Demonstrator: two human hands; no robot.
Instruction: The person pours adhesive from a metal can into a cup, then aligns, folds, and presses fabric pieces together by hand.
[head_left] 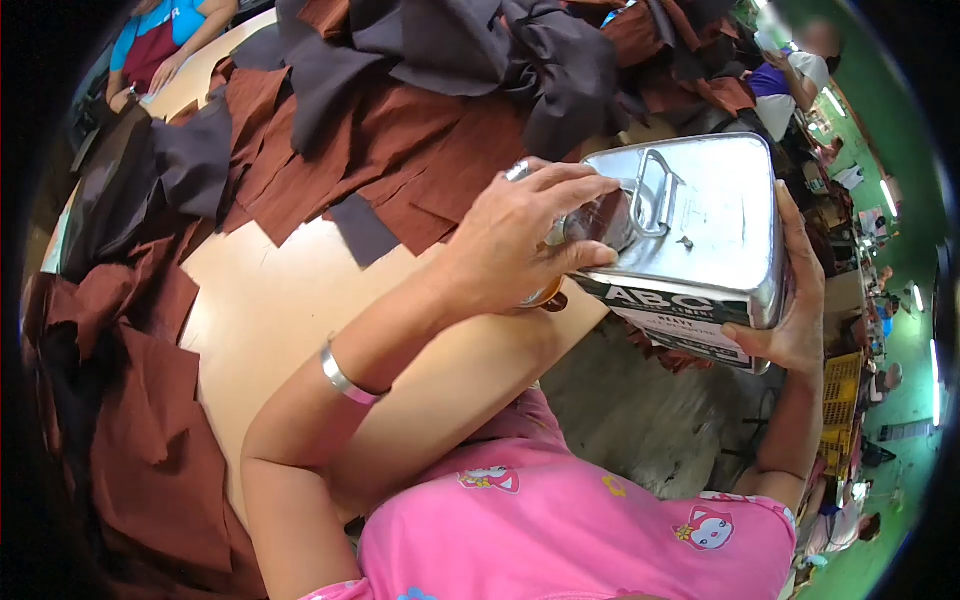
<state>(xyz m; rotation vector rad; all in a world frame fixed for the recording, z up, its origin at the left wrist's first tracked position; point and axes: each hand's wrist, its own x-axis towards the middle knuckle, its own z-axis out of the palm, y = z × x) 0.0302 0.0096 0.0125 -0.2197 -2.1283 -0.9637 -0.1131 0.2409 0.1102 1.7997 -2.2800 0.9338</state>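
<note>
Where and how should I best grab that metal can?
I'd take the can by its handle, coming in at the top face: the narrow loop there suits hooked fingers better than the broad, flat walls. The right hand holds one side.

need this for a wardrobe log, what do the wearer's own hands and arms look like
Both hands are ungloved, with bare forearms below short pink sleeves. The left hand has a silver-coloured ring, and a wide, shiny silver-coloured bangle circles that forearm. The right hand shows no jewellery, though its fingers are partly hidden. The right sleeve has a printed, whitish edge.
</note>
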